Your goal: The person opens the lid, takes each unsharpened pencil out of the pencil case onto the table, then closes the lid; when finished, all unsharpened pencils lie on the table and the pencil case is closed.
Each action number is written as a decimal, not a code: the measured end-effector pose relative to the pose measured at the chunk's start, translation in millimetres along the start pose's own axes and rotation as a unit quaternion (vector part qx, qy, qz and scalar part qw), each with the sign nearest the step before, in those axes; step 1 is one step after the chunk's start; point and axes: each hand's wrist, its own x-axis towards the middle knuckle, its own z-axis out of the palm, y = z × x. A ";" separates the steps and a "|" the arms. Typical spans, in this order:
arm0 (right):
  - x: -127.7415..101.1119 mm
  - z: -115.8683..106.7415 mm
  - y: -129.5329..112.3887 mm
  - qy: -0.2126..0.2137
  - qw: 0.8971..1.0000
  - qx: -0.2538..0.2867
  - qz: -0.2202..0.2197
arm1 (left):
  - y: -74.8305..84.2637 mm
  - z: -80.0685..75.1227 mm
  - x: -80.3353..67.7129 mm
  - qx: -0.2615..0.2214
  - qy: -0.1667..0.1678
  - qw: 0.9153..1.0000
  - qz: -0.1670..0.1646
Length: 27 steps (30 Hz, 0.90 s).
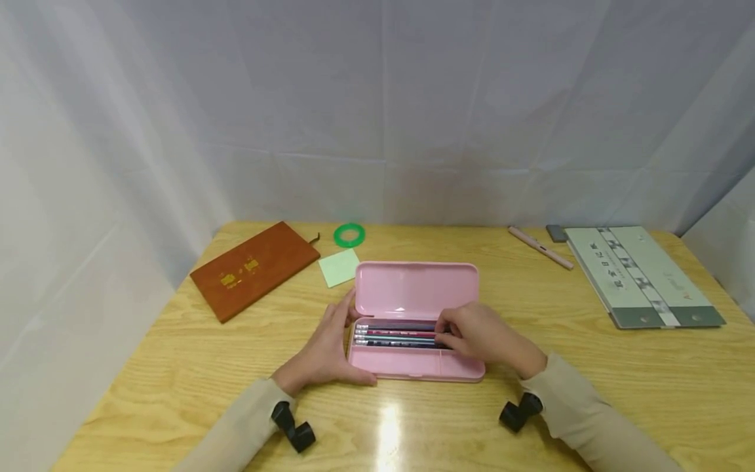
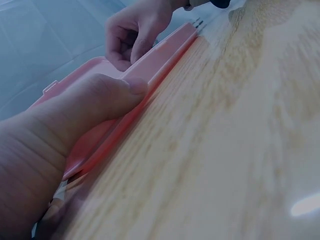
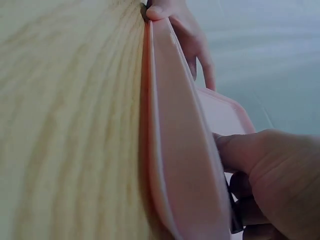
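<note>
An open pink pencil case (image 1: 419, 288) stands on the table with its lid tilted up at the back. Several pencils (image 1: 395, 334) lie side by side in its rear compartment, metal ends to the left. My left hand (image 1: 327, 347) holds the case by its left end, thumb on the front edge and fingers at the back. Curled fingers of my right hand (image 1: 480, 333) reach into the right end of the compartment and pinch at the pencils. The right wrist view shows a dark pencil end (image 3: 236, 215) by those fingers; how many they hold is hidden.
A brown notebook (image 1: 256, 270), a green tape ring (image 1: 349, 235) and a pale green note pad (image 1: 339, 267) lie behind to the left. To the right are a pink pen (image 1: 539, 248), a grey eraser-like block (image 1: 556, 233) and a grey-green book (image 1: 643, 275).
</note>
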 end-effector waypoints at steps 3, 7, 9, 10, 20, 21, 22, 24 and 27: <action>-7.7 -5.3 0.9 0.022 1.000 -0.012 0.002 | 0.3 0.2 -0.9 -0.002 0.003 1.000 0.000; -35.0 -16.1 13.4 0.059 0.998 -0.012 0.021 | 0.9 1.1 0.3 -0.007 -0.004 1.000 -0.005; -54.6 -20.2 25.3 0.075 0.996 0.012 0.035 | 0.6 1.9 1.7 -0.010 -0.009 1.000 -0.007; -65.4 -22.2 32.1 0.083 0.995 0.025 0.042 | 0.3 2.1 2.1 -0.009 -0.010 1.000 -0.007; -154.4 -42.5 84.2 0.128 0.987 0.017 0.097 | -0.4 1.4 2.4 -0.003 -0.004 1.000 -0.004; -157.5 -43.3 87.0 0.128 0.987 0.009 0.098 | -0.4 1.3 2.3 -0.002 -0.002 1.000 -0.003; -159.2 -43.8 89.3 0.129 0.987 0.002 0.097 | -0.5 1.1 2.3 -0.003 0.000 1.000 -0.001; -159.0 -43.5 91.6 0.125 0.987 -0.005 0.097 | -0.8 1.0 2.2 -0.004 0.002 1.000 -0.001; -152.2 -41.8 90.9 0.118 0.988 -0.009 0.102 | -1.9 1.7 2.0 -0.005 0.001 1.000 0.002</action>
